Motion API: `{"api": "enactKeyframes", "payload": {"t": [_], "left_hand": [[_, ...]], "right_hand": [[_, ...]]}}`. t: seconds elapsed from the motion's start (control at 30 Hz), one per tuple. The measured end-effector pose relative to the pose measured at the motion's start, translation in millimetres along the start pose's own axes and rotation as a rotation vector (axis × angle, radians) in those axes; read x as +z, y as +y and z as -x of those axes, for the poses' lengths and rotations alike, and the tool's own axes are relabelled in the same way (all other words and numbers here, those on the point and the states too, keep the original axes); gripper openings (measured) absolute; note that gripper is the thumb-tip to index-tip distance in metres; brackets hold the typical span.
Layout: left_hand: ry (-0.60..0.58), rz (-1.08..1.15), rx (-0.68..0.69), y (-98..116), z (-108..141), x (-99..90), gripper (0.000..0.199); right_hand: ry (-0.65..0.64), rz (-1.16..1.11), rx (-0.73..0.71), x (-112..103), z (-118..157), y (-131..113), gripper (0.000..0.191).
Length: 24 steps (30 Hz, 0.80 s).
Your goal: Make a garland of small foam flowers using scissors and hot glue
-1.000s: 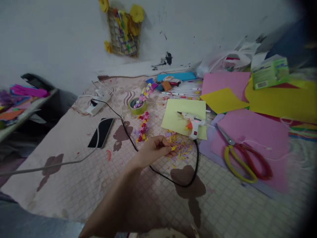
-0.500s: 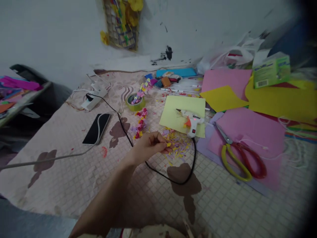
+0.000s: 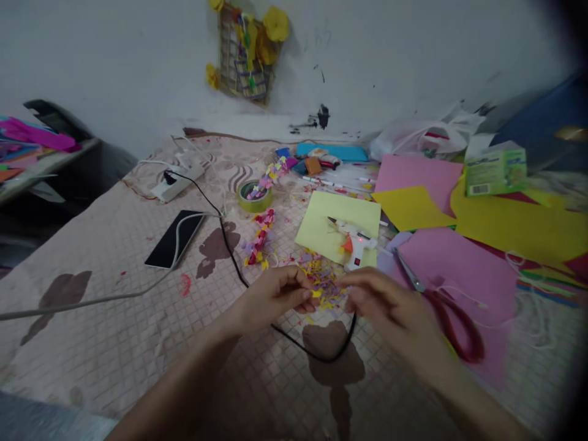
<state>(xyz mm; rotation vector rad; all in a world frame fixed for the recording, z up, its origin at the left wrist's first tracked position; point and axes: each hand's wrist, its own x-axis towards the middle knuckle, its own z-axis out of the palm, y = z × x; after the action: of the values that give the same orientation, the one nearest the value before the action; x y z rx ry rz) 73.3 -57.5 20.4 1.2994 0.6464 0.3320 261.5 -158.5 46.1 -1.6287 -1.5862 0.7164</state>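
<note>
the left hand pinched a small yellow piece at its fingertips, near the paper scraps; the right hand was near this piece, but whether it grasped something, i could not tell.

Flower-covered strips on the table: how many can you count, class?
2: one lilac-and-pink strip at the tape roll; one red-and-pink strip nearer the left hand. Others may be hidden.

Dim, greyish light; right hand apparently blurred; right edge blackened.
</note>
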Motion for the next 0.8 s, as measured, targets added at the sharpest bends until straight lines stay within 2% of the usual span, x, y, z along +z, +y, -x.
{"api": "enactKeyframes", "payload": {"t": [0.1,0.2,0.33,0.43,0.53,0.63,0.8], "left_hand": [[0.011,-0.047,0.016,-4,-1,2.2,0.02],[0.019,-0.107,0.017,-5,-1,1.7,0.018],[0.037,-0.16,0.015,4,-2,-2.9,0.017],[0.085,-0.155,0.077,15,-4,-8.8,0.018],[0.143,-0.125,0.116,20,-4,-15.4,0.02],[0.211,-0.098,0.098,17,-1,-19.4,0.021],[0.194,-0.033,0.043,0,3,-14.6,0.023]], "right_hand": [[-0.115,-0.116,0.047,20,-6,7,0.017],[-0.099,-0.109,0.059,31,-12,12,0.011],[-0.079,-0.075,-0.002,31,-24,8,0.01],[-0.069,-0.076,-0.042,32,-35,4,0.011],[0.005,-0.09,-0.037,35,-44,3,0.009],[0.104,-0.116,-0.018,41,-45,6,0.009],[0.181,-0.049,-0.125,54,-35,16,0.01]]}}
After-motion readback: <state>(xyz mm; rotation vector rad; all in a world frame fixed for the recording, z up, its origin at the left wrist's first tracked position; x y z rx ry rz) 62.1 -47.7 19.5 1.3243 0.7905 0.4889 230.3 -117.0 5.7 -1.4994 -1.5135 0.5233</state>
